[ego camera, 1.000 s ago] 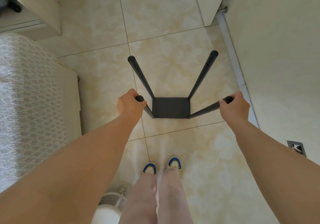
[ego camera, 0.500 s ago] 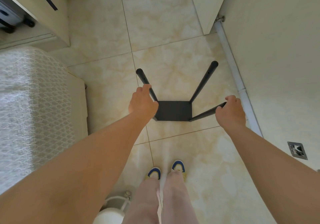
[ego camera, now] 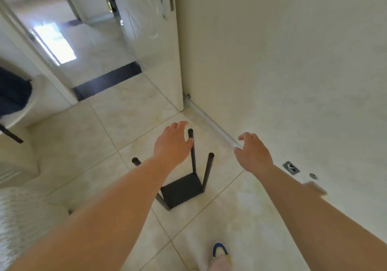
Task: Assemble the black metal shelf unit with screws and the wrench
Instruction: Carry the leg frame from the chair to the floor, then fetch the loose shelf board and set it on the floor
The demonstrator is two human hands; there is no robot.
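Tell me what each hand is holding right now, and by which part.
Nothing is held. The left hand is open beside a post of the black shelf unit; whether it touches is unclear. The right hand is open, clear of it.

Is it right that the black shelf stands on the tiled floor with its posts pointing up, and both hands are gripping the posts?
Not quite. In the head view, neither the left hand nor the right hand grips a post; both are open. The shelf does stand on the floor, posts up.

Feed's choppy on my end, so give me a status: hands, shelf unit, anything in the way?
Left hand open, beside a post. Right hand open, holding nothing. Black shelf unit standing on floor, posts up. Wall close on right.
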